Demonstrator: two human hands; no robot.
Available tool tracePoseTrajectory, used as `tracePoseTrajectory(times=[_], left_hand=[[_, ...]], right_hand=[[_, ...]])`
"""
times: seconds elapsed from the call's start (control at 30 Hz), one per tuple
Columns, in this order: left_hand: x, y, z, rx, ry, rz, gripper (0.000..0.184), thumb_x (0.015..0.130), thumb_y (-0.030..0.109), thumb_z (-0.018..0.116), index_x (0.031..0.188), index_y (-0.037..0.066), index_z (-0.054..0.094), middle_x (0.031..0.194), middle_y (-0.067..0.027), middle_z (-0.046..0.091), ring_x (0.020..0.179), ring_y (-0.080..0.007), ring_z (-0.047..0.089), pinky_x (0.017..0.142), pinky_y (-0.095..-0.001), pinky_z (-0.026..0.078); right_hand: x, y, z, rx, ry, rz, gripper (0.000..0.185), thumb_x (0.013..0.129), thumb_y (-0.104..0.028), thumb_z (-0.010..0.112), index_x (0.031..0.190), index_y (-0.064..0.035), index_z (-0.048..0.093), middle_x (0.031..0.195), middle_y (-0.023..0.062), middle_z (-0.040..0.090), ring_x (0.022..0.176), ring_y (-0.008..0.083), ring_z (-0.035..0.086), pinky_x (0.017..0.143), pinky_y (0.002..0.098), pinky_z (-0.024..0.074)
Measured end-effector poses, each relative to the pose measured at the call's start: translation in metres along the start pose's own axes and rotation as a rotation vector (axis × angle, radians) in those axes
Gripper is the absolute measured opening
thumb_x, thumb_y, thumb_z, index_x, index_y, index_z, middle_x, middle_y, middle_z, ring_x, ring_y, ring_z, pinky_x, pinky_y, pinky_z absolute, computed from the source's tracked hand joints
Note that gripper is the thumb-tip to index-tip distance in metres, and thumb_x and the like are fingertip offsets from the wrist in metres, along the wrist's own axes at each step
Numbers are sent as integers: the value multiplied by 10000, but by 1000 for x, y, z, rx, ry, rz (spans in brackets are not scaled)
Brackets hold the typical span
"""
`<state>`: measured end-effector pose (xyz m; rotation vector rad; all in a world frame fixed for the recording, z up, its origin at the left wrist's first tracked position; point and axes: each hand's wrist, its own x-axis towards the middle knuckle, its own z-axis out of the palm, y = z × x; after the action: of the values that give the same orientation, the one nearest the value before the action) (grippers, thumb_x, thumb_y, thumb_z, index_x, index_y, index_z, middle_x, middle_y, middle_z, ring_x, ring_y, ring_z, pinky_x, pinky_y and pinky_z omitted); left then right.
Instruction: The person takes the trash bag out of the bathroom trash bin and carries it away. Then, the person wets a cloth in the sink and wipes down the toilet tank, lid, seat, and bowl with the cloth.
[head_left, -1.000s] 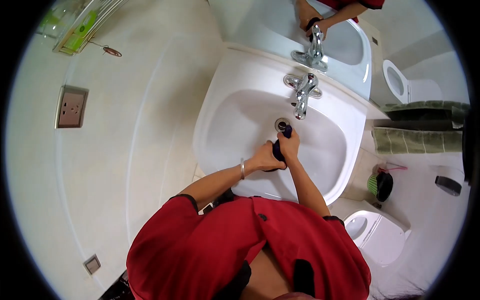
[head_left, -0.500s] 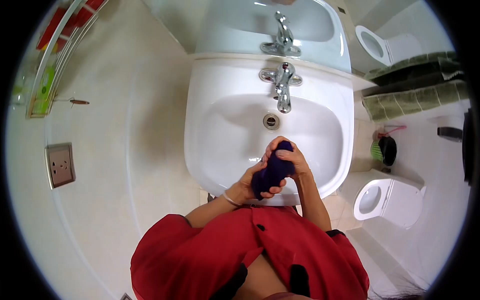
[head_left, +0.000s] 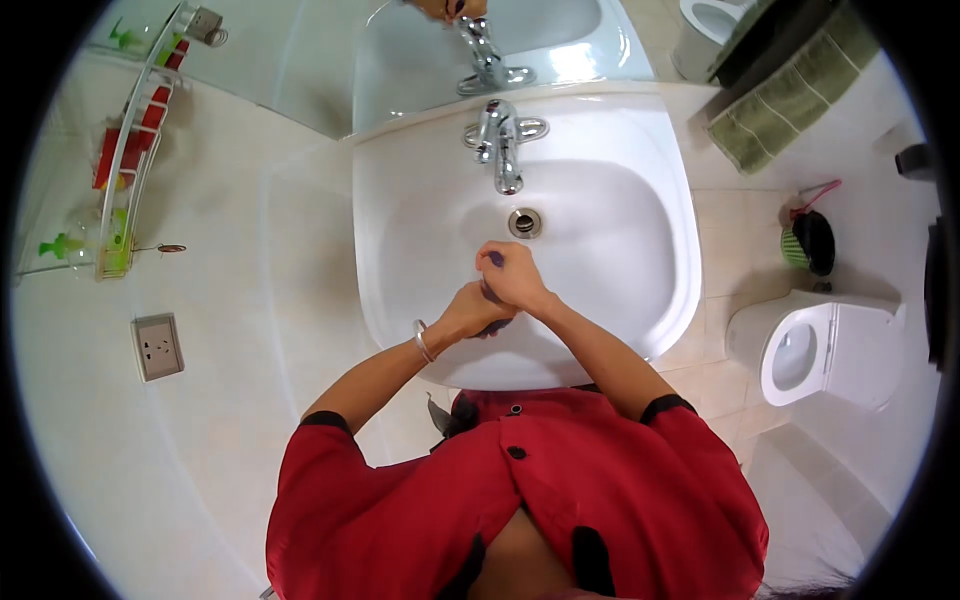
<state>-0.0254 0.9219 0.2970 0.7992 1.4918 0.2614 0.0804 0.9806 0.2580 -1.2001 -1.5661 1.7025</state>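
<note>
A dark purple cloth (head_left: 493,327) is bunched up between my two hands above the white sink (head_left: 620,290). My left hand (head_left: 470,309), with a bracelet at its wrist, is closed around the lower end. Just above it my right hand (head_left: 514,274) grips the upper part, its fingers curled over. Only small bits of the cloth show; the rest is hidden in the fists. Both hands are below the drain (head_left: 524,223) and the chrome faucet (head_left: 507,150).
A mirror (head_left: 590,60) behind the sink reflects the faucet. At left are a wall rack (head_left: 150,140) with bottles and a power socket (head_left: 158,348). Right of the sink are a toilet (head_left: 800,345), a green basket (head_left: 795,248) and a hanging green towel (head_left: 790,100).
My hands have closed tighter around the cloth, so much less of it shows. My right hand has turned over, its back now upward. The camera view has shifted.
</note>
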Motion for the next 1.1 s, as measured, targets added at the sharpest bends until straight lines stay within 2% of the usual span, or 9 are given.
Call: tracePoseTrajectory(times=[0.23, 0.4, 0.53, 0.6, 0.67, 0.7, 0.87, 1.0, 1.1], left_hand=[[49, -45, 39, 277, 457, 245, 405, 665, 257, 732, 924, -20, 589, 766, -120, 644, 715, -247, 648, 619, -329, 518], [23, -35, 72, 184, 794, 350, 584, 670, 225, 779, 1121, -31, 512, 934, -145, 654, 843, -285, 657, 709, -347, 526], [-32, 8, 107, -660, 192, 285, 479, 877, 287, 550, 1244, -15, 485, 1075, -192, 635, 889, -309, 654, 740, -381, 549], [-51, 56, 151, -590, 147, 449, 584, 937, 420, 454, 1268, -61, 467, 1106, -188, 628, 930, -272, 650, 799, -366, 531], [-29, 83, 182, -251, 364, 481, 618, 970, 482, 380, 1227, -66, 510, 1091, -157, 642, 922, -216, 651, 787, -318, 517], [-12, 94, 193, -24, 452, 421, 574, 981, 476, 393, 977, -42, 641, 870, -53, 652, 704, -110, 565, 640, -242, 437], [41, 181, 290, 450, 285, 380, 574, 965, 483, 433, 999, -55, 629, 946, -89, 654, 822, -136, 611, 726, -250, 482], [84, 259, 391, -170, 234, 661, 451, 998, 372, 417, 1112, -43, 554, 1000, -93, 606, 841, -167, 525, 754, -315, 446], [132, 292, 450, 435, 40, 911, 392, 1001, 294, 418, 1177, -47, 499, 999, -117, 605, 875, -179, 539, 810, -327, 451]], right_hand=[[5, 39, -5, -194, 247, 34, 122, 784, -127, 575, 798, -31, 648, 725, 174, 636, 677, 334, 618, 663, 371, 503], [-23, 54, -29, -32, 451, -95, 615, 743, -268, 695, 1286, -108, 455, 1253, 216, 448, 1162, 374, 467, 889, 447, 461], [-90, 30, -109, 496, 272, -222, 760, 741, -289, 746, 1357, -90, 348, 1330, 205, 332, 1201, 316, 400, 918, 377, 452], [-125, 21, -158, 409, 328, -259, 593, 831, -234, 697, 1318, -69, 403, 1220, 140, 451, 1010, 244, 567, 688, 267, 525], [-144, 41, -215, 516, 207, -217, 363, 847, -195, 664, 1160, -60, 539, 1019, 88, 584, 889, 155, 594, 755, 289, 523], [-161, 46, -245, 573, 196, -96, 196, 896, -140, 589, 1074, -58, 575, 855, 11, 607, 751, 115, 608, 693, 259, 530], [-225, 96, -353, 1006, 486, -82, 183, 940, -166, 518, 1099, -89, 566, 989, 26, 597, 877, 142, 600, 745, 321, 532], [-281, 126, -435, 1249, 830, -19, 291, 951, -242, 510, 1233, -169, 503, 1226, 52, 509, 1024, 204, 561, 820, 402, 526], [-306, 115, -475, 1225, 956, 14, 491, 961, -394, 478, 1389, -192, 343, 1321, 35, 459, 1086, 197, 547, 860, 383, 508]])
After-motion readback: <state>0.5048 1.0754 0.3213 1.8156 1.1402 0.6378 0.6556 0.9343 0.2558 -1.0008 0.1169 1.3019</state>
